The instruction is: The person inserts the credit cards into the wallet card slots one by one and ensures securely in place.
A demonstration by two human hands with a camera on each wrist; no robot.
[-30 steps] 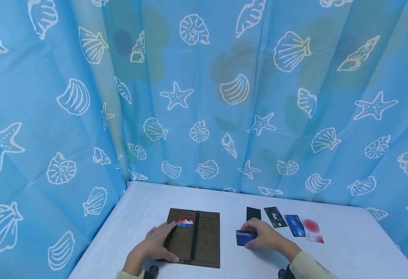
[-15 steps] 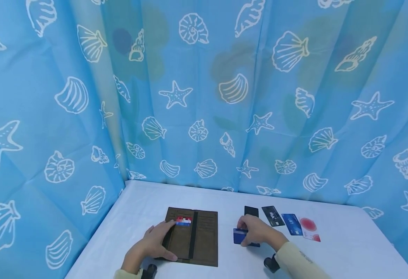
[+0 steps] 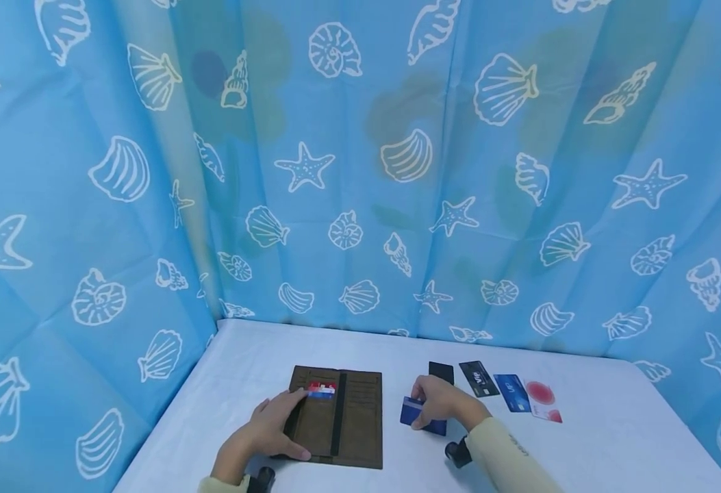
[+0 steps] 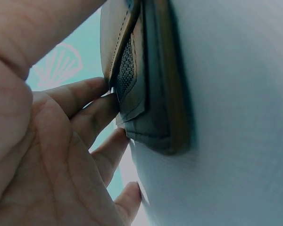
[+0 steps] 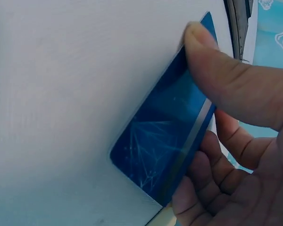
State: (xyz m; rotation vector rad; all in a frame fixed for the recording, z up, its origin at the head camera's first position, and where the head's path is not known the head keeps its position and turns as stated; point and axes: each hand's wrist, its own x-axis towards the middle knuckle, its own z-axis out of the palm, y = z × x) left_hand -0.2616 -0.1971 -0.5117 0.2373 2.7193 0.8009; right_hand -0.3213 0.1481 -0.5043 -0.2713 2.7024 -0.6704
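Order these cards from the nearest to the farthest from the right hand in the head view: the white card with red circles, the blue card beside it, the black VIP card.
1. Black VIP card: beyond the right hand and to its right.
2. Blue card: farther right, between the other two.
3. White card with red circles: the rightmost.

Head view bright, wrist views dimmer, hazy

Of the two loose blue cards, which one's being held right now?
The blue card with the pale stripe, pinched in the right hand; the other blue card lies on the table beside the white-and-red card.
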